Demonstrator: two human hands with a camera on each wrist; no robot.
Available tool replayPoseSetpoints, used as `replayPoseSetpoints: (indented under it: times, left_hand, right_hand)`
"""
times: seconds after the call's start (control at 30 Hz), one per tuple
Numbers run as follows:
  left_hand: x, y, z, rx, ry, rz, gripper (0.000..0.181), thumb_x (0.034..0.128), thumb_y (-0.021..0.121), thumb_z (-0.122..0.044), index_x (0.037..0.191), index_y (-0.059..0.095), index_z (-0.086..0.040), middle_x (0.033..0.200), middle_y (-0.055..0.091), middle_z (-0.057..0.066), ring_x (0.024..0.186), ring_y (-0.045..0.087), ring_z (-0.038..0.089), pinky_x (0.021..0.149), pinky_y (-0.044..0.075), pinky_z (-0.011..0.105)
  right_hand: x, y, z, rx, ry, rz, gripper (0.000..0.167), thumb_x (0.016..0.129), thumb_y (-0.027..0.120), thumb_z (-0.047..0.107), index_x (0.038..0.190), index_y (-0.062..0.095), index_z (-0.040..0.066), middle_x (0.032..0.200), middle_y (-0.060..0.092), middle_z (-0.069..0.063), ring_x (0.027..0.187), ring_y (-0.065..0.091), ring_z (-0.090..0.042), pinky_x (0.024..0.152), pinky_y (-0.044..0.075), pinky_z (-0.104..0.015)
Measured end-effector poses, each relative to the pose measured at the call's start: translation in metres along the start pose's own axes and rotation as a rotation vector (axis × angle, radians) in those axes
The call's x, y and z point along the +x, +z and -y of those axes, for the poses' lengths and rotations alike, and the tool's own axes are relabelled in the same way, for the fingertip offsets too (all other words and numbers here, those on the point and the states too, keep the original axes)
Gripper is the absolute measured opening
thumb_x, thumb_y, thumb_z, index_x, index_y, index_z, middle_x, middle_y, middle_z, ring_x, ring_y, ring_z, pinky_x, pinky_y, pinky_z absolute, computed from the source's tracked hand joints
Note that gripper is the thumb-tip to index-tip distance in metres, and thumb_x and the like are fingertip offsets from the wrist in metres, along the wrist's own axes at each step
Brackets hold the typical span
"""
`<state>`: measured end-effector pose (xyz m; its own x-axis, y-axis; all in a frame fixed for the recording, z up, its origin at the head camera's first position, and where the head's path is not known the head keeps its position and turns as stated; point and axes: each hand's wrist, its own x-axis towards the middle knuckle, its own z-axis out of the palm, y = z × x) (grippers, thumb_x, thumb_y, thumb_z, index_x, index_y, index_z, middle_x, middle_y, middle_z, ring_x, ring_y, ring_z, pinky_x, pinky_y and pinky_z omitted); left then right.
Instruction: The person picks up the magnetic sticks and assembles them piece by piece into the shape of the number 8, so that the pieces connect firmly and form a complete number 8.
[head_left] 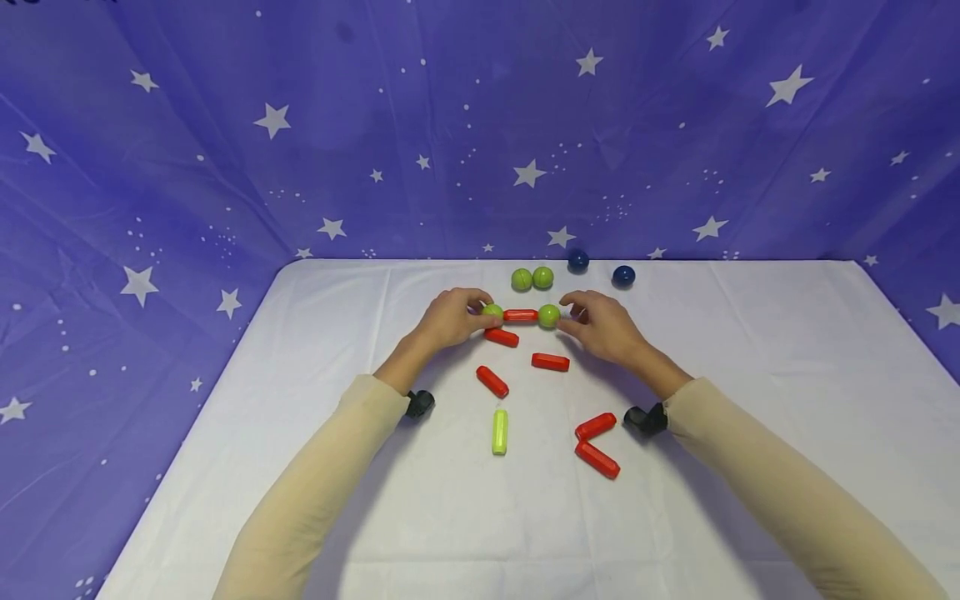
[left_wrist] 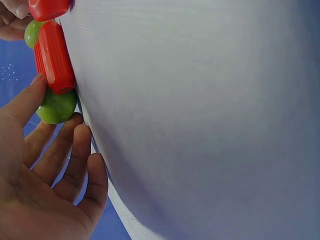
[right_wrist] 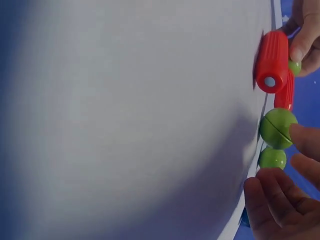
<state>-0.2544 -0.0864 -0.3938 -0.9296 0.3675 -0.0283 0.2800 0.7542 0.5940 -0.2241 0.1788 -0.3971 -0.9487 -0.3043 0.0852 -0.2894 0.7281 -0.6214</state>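
My left hand [head_left: 452, 318] pinches a green ball [head_left: 492, 311] between thumb and fingers; in the left wrist view that ball [left_wrist: 57, 107] touches the end of a red stick [left_wrist: 56, 57]. The stick [head_left: 521, 315] lies crosswise, a second green ball [head_left: 549, 316] at its right end. Beside this ball is my right hand [head_left: 603, 327], thumb and fingers spread apart. The right wrist view has the thumb tip of the right hand [right_wrist: 287, 195] at the ball's side [right_wrist: 277, 128]; whether it touches is unclear. Another red stick [head_left: 501, 337] lies just below the left ball.
Two green balls [head_left: 532, 278] and two dark blue balls [head_left: 623, 277] rest near the back edge of the white table [head_left: 750, 375]. Toward the front are more red sticks [head_left: 551, 362] and one yellow-green stick [head_left: 500, 432]. A blue starry cloth [head_left: 450, 125] hangs behind.
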Motion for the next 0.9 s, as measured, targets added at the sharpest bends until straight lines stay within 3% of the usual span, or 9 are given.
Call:
replayPoseSetpoints:
  times: [0.17, 0.33, 0.53, 0.9]
  left_hand:
    - [0.0, 0.0, 0.0, -0.001, -0.008, 0.002, 0.039, 0.0887, 0.074, -0.038, 0.118, 0.07, -0.013, 0.108, 0.069, 0.007, 0.102, 0.061, 0.025, 0.088, 0.048, 0.04]
    - [0.0, -0.001, -0.001, -0.006, -0.003, 0.006, 0.04, 0.0882, 0.075, -0.038, 0.118, 0.07, -0.012, 0.108, 0.069, 0.008, 0.103, 0.062, 0.025, 0.089, 0.048, 0.04]
    - [0.0, -0.001, -0.001, -0.01, -0.001, 0.005, 0.039, 0.0884, 0.075, -0.037, 0.118, 0.07, -0.011, 0.109, 0.069, 0.009, 0.104, 0.062, 0.026, 0.089, 0.048, 0.041]
    - [0.001, 0.0, 0.001, -0.001, 0.001, 0.005, 0.041, 0.0884, 0.075, -0.039, 0.119, 0.069, -0.012, 0.108, 0.069, 0.008, 0.103, 0.062, 0.025, 0.088, 0.048, 0.04]
  right_hand:
    - [-0.013, -0.002, 0.002, 0.03, -0.004, -0.002, 0.033, 0.092, 0.071, 0.017, 0.12, 0.066, 0.002, 0.091, 0.063, -0.01, 0.083, 0.056, -0.026, 0.073, 0.046, -0.038]
    - [-0.026, -0.002, 0.012, 0.077, -0.065, 0.08, 0.027, 0.09, 0.072, 0.016, 0.114, 0.07, 0.003, 0.085, 0.064, -0.003, 0.082, 0.057, -0.021, 0.074, 0.048, -0.037]
    - [-0.038, 0.002, 0.022, 0.052, -0.13, 0.173, 0.024, 0.088, 0.074, 0.014, 0.11, 0.07, 0.004, 0.085, 0.063, 0.001, 0.078, 0.056, -0.018, 0.071, 0.048, -0.035]
    - [-0.039, 0.009, 0.024, 0.006, -0.144, 0.18, 0.02, 0.086, 0.077, 0.01, 0.105, 0.072, 0.006, 0.081, 0.06, 0.002, 0.074, 0.053, -0.017, 0.068, 0.047, -0.033]
